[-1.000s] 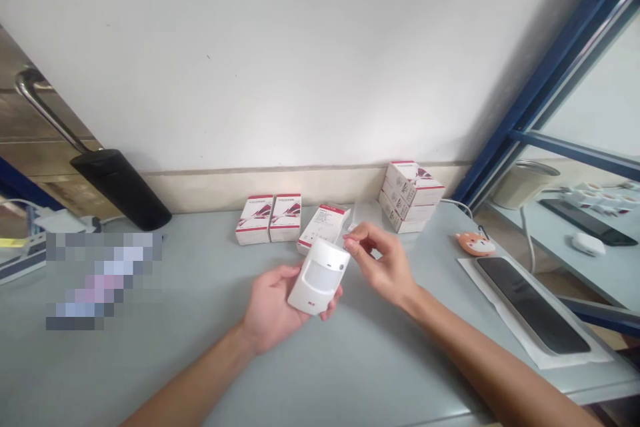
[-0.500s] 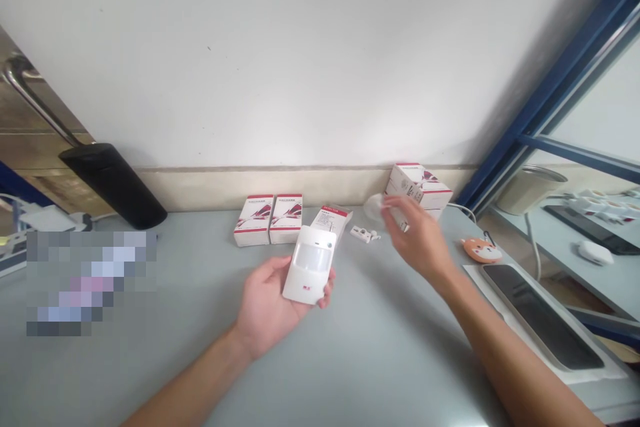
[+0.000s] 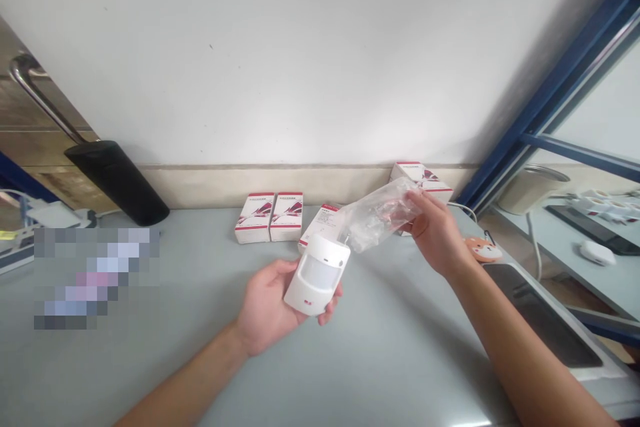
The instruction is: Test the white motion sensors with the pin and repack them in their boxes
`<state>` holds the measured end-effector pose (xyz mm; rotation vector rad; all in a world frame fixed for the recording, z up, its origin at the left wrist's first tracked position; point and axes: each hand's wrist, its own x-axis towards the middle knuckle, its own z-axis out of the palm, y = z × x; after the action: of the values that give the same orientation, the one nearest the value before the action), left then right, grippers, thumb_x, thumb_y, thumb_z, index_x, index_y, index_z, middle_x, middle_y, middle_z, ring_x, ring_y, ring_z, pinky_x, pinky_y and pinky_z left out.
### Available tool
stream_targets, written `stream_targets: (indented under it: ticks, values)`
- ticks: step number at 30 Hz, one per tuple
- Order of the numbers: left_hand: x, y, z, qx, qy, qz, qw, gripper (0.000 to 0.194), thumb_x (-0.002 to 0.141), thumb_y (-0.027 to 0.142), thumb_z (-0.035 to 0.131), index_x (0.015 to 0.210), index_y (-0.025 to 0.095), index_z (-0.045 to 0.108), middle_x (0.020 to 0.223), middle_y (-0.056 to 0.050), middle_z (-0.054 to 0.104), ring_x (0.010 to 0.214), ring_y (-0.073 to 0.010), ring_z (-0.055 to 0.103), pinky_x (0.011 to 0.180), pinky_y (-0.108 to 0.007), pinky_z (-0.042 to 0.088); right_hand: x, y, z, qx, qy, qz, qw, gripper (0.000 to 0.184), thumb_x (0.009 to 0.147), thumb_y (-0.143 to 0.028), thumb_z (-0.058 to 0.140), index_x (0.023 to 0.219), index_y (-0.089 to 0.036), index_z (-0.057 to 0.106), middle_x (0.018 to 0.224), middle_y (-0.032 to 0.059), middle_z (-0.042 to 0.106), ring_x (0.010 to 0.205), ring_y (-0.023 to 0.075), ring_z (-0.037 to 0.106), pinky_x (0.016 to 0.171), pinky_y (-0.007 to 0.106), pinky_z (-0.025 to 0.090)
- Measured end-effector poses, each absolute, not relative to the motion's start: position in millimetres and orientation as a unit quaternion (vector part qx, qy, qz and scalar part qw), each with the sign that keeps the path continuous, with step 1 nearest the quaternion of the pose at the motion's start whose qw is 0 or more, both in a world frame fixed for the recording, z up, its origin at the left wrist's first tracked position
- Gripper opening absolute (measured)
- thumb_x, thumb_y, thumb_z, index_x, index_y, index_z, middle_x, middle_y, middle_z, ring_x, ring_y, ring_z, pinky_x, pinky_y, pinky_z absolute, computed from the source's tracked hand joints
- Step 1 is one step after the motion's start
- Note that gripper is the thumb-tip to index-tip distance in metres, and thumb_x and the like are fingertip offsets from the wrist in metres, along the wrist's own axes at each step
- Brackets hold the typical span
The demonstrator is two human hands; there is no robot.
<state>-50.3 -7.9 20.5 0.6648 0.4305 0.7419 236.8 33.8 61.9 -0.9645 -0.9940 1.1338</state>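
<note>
My left hand (image 3: 273, 307) holds a white motion sensor (image 3: 318, 275), its curved lens facing up toward me and a short antenna at its top. In my right hand (image 3: 436, 233) a clear plastic bag (image 3: 383, 215) is pinched by one end. The bag's other end hangs close to the top of the sensor, over the table. Just behind the sensor lies a white and red box (image 3: 321, 221), partly covered by it. The small white parts seen earlier beside that box are hidden behind the bag.
Two boxes (image 3: 287, 217) stand side by side near the wall. Stacked boxes (image 3: 435, 181) stand behind my right hand. A phone (image 3: 545, 317) and an orange case (image 3: 483, 249) lie at the right. A black cylinder on a metal arm (image 3: 117, 183) leans at the left.
My right hand has brought the plastic bag up from beside the stacked boxes, and it is now spread out near the sensor. The sensor has tilted slightly and moved a little toward me.
</note>
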Motion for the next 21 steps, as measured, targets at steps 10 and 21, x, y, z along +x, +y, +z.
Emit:
stream_targets:
  ticks: [10,21]
  values:
    - [-50,-7,19,0.318,0.211,0.327,0.864,0.049,0.095,0.039,0.045,0.119,0.003,0.067,0.100,-0.024,0.072,0.078,-0.0304,0.067,0.070,-0.041,0.046,238,37,52,-0.415,-0.463,0.544,0.564,0.031,0.093,-0.054,0.069,0.099,-0.023,0.074,0.098,0.0061,0.078,0.082,0.0229,0.074,0.072,0.035,0.060]
    - [-50,-5,17,0.322,0.231,0.342,0.852,0.046,0.096,0.036,0.043,0.125,0.004,0.061,0.102,-0.026,0.073,0.082,-0.0328,0.068,0.072,-0.042,0.046,227,32,46,-0.513,-0.561,0.365,0.538,0.047,0.099,-0.065,0.055,0.121,-0.025,0.064,0.117,0.0092,0.073,0.099,0.0259,0.071,0.085,0.042,0.060]
